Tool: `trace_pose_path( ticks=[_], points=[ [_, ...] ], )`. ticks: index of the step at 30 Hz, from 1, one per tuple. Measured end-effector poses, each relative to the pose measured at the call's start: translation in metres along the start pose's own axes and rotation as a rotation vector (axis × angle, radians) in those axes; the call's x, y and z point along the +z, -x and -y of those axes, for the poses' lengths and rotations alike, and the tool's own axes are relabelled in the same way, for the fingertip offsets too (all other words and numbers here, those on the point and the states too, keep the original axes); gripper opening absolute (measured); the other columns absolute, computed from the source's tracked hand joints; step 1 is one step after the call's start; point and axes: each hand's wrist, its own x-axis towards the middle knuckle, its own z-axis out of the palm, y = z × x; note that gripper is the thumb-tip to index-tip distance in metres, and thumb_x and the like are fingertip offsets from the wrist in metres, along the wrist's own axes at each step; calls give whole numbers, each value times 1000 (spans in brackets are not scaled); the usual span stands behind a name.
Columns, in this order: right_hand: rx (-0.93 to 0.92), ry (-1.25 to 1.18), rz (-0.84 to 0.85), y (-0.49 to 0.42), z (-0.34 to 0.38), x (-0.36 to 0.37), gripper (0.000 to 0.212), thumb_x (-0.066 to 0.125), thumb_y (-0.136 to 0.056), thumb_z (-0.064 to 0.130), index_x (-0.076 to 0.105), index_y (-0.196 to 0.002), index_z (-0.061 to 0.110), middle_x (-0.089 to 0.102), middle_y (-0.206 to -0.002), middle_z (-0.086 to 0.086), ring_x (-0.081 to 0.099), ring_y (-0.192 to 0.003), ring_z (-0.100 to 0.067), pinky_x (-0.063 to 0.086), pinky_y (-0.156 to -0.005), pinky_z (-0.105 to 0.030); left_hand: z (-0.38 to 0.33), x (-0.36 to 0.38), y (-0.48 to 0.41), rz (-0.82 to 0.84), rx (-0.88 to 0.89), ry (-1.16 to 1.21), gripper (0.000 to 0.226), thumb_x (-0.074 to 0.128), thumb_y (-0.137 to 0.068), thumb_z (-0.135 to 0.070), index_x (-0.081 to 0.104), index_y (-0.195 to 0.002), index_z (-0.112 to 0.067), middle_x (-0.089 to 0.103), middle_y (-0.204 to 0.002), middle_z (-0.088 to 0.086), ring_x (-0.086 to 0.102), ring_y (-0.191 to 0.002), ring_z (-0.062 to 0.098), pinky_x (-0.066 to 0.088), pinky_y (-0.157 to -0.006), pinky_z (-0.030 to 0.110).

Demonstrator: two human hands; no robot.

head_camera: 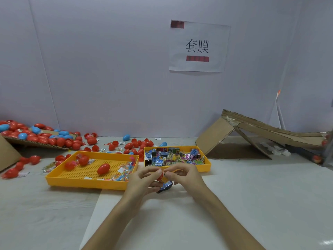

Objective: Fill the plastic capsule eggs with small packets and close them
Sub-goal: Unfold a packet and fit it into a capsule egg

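While in left grip (142,179), red egg (161,175)

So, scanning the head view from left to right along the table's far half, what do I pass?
Pile of red and blue eggs on cardboard → yellow perforated tray with a few red eggs → yellow tray full of small packets → folded cardboard box.
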Motion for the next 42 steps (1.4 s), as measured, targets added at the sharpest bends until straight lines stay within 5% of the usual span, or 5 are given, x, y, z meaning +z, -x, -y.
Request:
trace_pose_path(
  ticks=[14,22,30,42],
  points=[
    [-21,20,-77,-4,-3,-3,18,80,-83,11,80,-82,29,76,-86,0,73,-83,-20,56,-67,-25,-1,2,-1,-29,122,-133,25,73,-91,-12,72,-104,-33,79,-94,-10,74,-90,8,58,-74,23],
    [-44,32,-109,-5,-5,-3,12,81,-82,10,79,-83,22,76,-82,0,71,-78,-15,52,-64,-21,-3,3,0,-31,138,-162,29,69,-93,-9,72,-117,-25,77,-107,-4,74,-95,10,59,-79,26],
    [-24,35,-80,-4,-3,-1,15,80,-84,14,74,-93,23,75,-94,11,74,-80,-14,54,-62,-21,-2,2,-1,-22,147,-145,30,66,-94,-3,72,-107,-29,78,-99,-8,74,-93,8,59,-75,22],
    [-42,-44,-70,-6,-7,-3,16,81,-81,4,78,-88,19,77,-88,-3,75,-84,-20,59,-69,-27,1,1,-2,-4,126,-72,30,68,-92,1,73,-105,-26,79,-98,-6,75,-94,15,60,-79,25]
  ],
)
